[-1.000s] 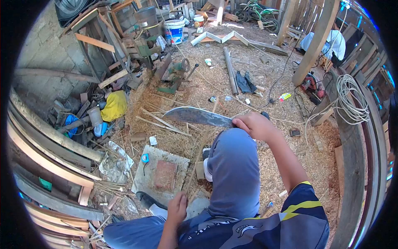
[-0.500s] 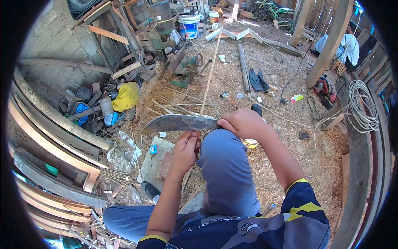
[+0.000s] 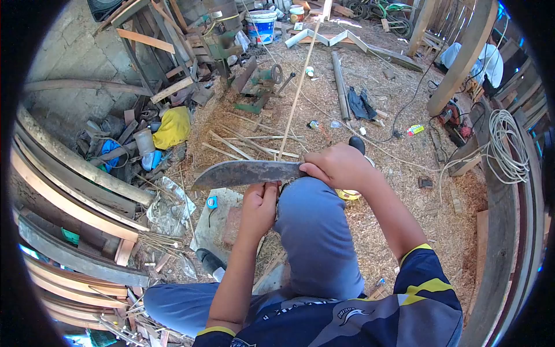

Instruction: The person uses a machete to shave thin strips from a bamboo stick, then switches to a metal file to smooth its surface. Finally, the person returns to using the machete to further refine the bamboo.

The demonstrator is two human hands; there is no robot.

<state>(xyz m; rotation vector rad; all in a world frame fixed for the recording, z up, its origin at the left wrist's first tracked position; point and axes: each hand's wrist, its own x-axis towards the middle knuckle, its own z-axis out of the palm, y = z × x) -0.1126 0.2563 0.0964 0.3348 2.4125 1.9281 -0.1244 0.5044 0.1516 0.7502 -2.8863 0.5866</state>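
Observation:
My right hand (image 3: 335,168) is wrapped round the handle of a machete (image 3: 248,174), above my raised right knee (image 3: 312,214). The dark, worn blade lies nearly level and points left, its tip slightly lower. Just below the blade, my left hand (image 3: 259,207) is closed, thumb and fingers pinched on the near end of a long, thin wooden stick (image 3: 298,95). The stick stretches away from me past the blade, which hides part of it near my fingers. Several similar thin strips (image 3: 243,144) lie on the ground beyond the blade.
Wood shavings cover the ground. A blue tape measure (image 3: 212,202) rests on a flat board (image 3: 203,228) at left. A green metal vise-like tool (image 3: 260,92) stands ahead. Coiled cable (image 3: 506,144) hangs at right, near a post (image 3: 462,61). Another person (image 3: 488,63) crouches at far right.
The stick's far end has shifted up and right in view. The machete has moved slightly left, its tip a little lower. Both hands keep their grips.

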